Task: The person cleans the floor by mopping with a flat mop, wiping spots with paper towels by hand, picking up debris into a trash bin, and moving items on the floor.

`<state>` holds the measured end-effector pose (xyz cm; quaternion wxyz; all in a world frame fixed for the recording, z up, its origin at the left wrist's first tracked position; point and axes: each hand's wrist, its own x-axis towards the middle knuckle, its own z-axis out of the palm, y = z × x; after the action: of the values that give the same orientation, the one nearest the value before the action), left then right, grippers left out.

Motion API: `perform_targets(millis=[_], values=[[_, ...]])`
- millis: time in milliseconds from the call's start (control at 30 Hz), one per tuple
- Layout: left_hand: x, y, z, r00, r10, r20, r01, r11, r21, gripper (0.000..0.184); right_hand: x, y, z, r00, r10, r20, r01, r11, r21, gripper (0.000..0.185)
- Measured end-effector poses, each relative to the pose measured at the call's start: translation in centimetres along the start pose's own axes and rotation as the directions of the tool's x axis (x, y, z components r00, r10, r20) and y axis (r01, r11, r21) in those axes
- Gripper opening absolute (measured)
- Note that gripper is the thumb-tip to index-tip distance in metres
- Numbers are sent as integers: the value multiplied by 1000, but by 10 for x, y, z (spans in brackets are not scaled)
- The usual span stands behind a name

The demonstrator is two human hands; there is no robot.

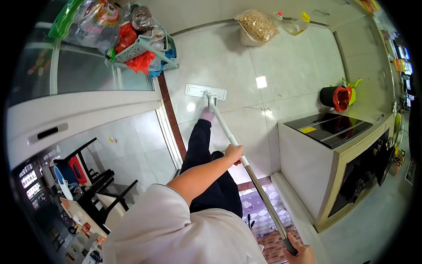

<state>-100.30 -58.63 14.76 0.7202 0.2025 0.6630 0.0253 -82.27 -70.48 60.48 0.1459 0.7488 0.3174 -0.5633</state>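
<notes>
A flat mop (266, 193) with a white and metal pole slants across the view. Its rectangular white mop head (193, 90) lies on the tiled floor, just ahead of my forward foot. Partway up the pole, my left hand (234, 154) has its fingers wrapped round the white section. My right hand (300, 252) grips the dark handle end at the bottom of the view; the frame edge cuts off part of it.
Pale floor tiles (303, 61) stretch ahead. A rack (132, 48) of bags stands left, beside a sliding door (88, 108). A bin (327, 96) with a red liner and a cabinet (303, 154) are right. A tub (249, 38) and oil jug (295, 28) stand at the back.
</notes>
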Motion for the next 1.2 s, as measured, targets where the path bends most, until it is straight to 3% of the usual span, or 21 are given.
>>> perform_targets(millis=[100, 167, 200, 267, 300, 367, 400, 433, 500, 567, 667, 733, 767, 867, 933, 1100, 1167, 1200], values=[[2, 1, -21, 1000, 19, 2, -19, 993, 115, 39, 17, 14, 26, 993, -111, -47, 116, 985, 127, 57], [19, -2, -39, 992, 63, -107, -50, 992, 116, 39, 33, -5, 37, 1000, -20, -20, 22, 997, 78, 37], [12, 9, -49, 967, 109, -230, -69, 982, 174, 37, 42, -5, 43, 1000, -16, -19, 18, 997, 77, 37], [19, 19, -75, 894, 230, -384, -130, 954, 269, 37, 61, -4, 57, 996, -85, 3, 85, 996, 23, 56], [31, 15, -89, 860, 293, -417, -173, 937, 303, 37, 73, -3, 63, 997, -74, 7, 74, 997, 26, 56], [35, 20, -111, 903, 287, -321, -110, 875, 472, 38, 89, 1, 76, 953, -302, -28, 300, 952, -53, 56], [42, 16, -116, 958, 161, -237, -50, 909, 415, 38, 88, 7, 78, 961, -278, -6, 275, 953, -126, 50], [46, 9, -113, 961, 155, -229, -46, 905, 423, 38, 86, 10, 77, 964, -267, -6, 265, 957, -117, 50], [40, 5, -96, 981, 58, -184, 11, 935, 355, 37, 74, 14, 64, 927, -360, -106, 308, 893, -329, 55], [23, 1, -67, 993, -2, -119, 37, 956, 291, 42, 59, 25, 50, 913, -362, -188, 287, 898, -333, 49], [43, -40, -7, 989, -139, 45, 133, 983, 127, 37, 23, 48, 24, 868, -292, -401, 124, 911, -394, 41], [22, -41, 39, 957, -179, 230, 171, 984, 54, 35, -7, 56, 5, 840, -229, -491, 22, 920, -391, 38], [12, -42, 65, 962, -157, 223, 155, 988, 27, 34, -18, 64, 0, 789, -261, -556, 11, 911, -411, 38], [-11, -39, 127, 952, -130, 279, 159, 984, -84, 32, -48, 67, -2, 717, -88, -691, -175, 937, -301, 39], [-20, -30, 149, 964, -136, 229, 168, 978, -127, 28, -54, 68, 2, 613, -270, -742, -103, 904, -414, 37], [-5, -48, 96, 900, -135, 414, 182, 981, -74, 23, -69, 46, 17, 571, -345, -745, 71, 925, -374, 35], [-20, -42, 65, 917, -125, 380, 155, 987, -50, 22, -77, 24, 24, 540, -439, -718, 121, 884, -451, 31], [-20, -44, 53, 933, -127, 336, 152, 987, -48, 21, -83, 32, 34, 574, -406, -711, 83, 893, -443, 29]])
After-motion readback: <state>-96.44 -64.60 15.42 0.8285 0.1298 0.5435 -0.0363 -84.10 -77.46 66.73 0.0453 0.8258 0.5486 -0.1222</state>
